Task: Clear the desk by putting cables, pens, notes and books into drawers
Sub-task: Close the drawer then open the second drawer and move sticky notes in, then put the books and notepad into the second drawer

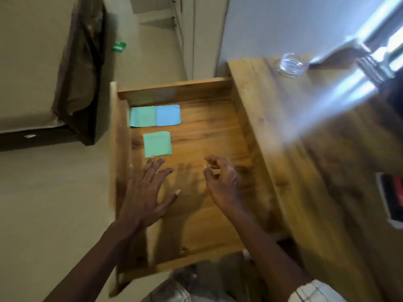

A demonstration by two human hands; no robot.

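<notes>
A wooden drawer [218,131] stands pulled out from the desk [316,149]. Three sticky notes lie flat on its floor at the far left: a green note [142,116] beside a blue note [168,115], and a second green note [157,144] nearer to me. My left hand [148,192] hovers over the drawer with fingers spread, its fingertips just short of the nearer green note, holding nothing. My right hand [221,184] is over the middle of the drawer, fingers loosely curled and apart, nothing in it.
A clear glass [291,65] stands on the desk's far corner. A dark book or device [392,199] lies at the desk's right edge. A bed with a dark frame [76,83] is at the left, a green packet [118,46] on the floor beyond.
</notes>
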